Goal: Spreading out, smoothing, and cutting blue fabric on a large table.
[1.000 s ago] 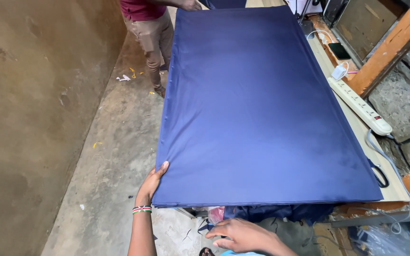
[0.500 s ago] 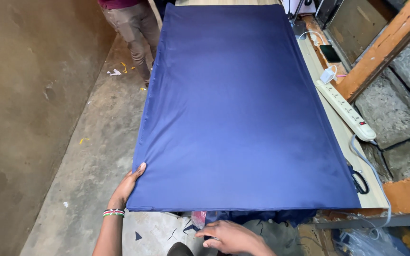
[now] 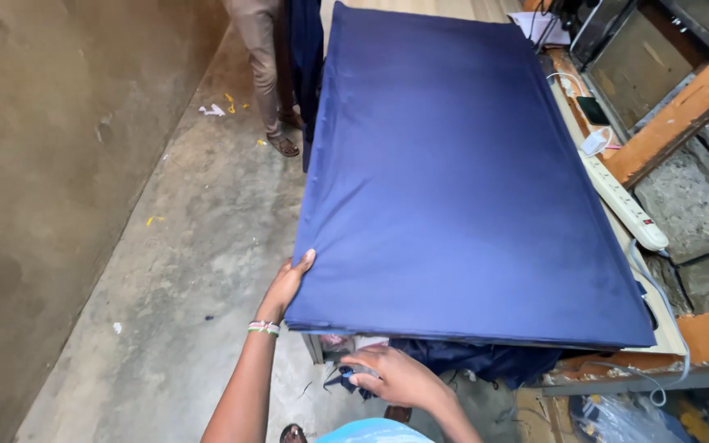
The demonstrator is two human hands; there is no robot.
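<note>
A large dark blue cloth (image 3: 461, 180) lies spread flat over a long table, covering almost all of it. My left hand (image 3: 287, 283) grips the cloth's near left corner, thumb on top, with a beaded bracelet on the wrist. My right hand (image 3: 394, 376) is below the table's near edge, fingers curled on a bunched fold of the dark blue cloth (image 3: 478, 359) that hangs down there.
Another person's legs (image 3: 266, 74) stand at the table's far left, beside hanging blue cloth. A white power strip (image 3: 624, 202), cables and a phone (image 3: 592, 110) lie along the table's right edge. A wall runs along the left of the concrete floor (image 3: 174, 271).
The view has shifted, so the cloth sits further right in frame. My left hand stays on the near left corner. My right hand has moved up closer to the hanging fold under the edge.
</note>
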